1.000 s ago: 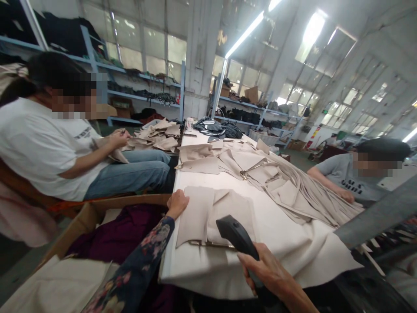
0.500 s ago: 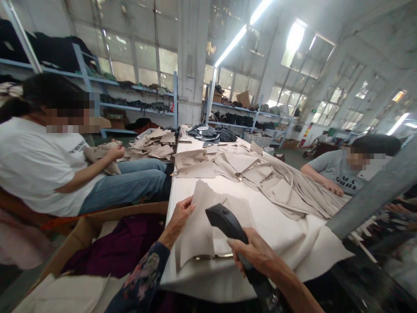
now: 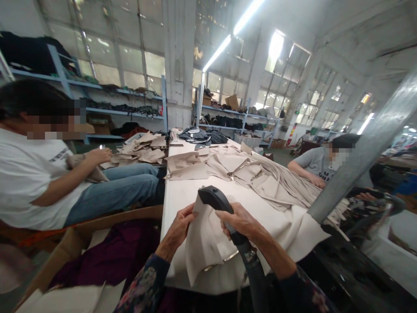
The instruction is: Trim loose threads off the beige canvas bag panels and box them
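Observation:
My left hand [image 3: 182,223] pinches the left edge of a beige fabric piece [image 3: 202,245] with a metal zipper [image 3: 230,255] along its lower part. The piece is lifted off the white table and hangs tilted. My right hand [image 3: 237,221] is wrapped round a black vacuum hose handle [image 3: 217,199], curved at its upper end. That end touches or lies right at the fabric's top edge. A metal clamp shows below the hand, and a thick black hose [image 3: 256,278] runs down from it.
The white table [image 3: 176,204] bears beige pieces [image 3: 224,165] and dark bundled cloth [image 3: 202,135]. A carton [image 3: 74,243] with purple cloth stands at the left. A metal post [image 3: 352,169] slants on the right. One person [image 3: 42,165] sits left, another [image 3: 312,163] works at right.
The handle's curved end has moved left and up to the fabric's top edge. My hands are closer together, and the piece is raised and more tilted. The view has turned slightly right.

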Demonstrator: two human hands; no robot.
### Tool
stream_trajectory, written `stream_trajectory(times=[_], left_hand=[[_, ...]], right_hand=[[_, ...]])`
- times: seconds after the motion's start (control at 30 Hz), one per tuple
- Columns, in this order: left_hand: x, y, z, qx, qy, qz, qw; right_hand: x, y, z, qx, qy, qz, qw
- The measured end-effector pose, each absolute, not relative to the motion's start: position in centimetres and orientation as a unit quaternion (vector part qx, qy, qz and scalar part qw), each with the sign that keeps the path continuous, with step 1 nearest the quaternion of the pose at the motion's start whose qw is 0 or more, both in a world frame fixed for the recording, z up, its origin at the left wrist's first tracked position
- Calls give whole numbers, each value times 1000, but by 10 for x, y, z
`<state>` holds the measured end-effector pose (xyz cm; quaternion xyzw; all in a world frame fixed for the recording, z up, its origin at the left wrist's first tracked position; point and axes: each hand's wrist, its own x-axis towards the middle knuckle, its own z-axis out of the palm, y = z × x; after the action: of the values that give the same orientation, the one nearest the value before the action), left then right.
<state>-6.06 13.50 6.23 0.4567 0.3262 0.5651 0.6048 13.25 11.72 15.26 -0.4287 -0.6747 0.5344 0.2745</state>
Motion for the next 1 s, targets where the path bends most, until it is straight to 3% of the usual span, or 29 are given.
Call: stream_trajectory(times=[0.2,0.33,0.47,0.63,0.8,1.0], left_hand=[[-51,134,62,446,329,582,595],[-57,135,54,452,368,572,577],[-85,149,45,513,564,518,387],[-117,172,42,548,692,421,209],[-70,198,46,626,699,341,59],[42,238,24,749,616,242,12]], right_hand=[[137,98,137,-437,-664,555,245],[143,106,140,-470,-636,545,280],[179,112,149,-520,-610,495,336],[238,100,134,-558,-590,483,326],[273,94,106,-599,-537,494,329],[291,103,88,-594,-497,537,334]])
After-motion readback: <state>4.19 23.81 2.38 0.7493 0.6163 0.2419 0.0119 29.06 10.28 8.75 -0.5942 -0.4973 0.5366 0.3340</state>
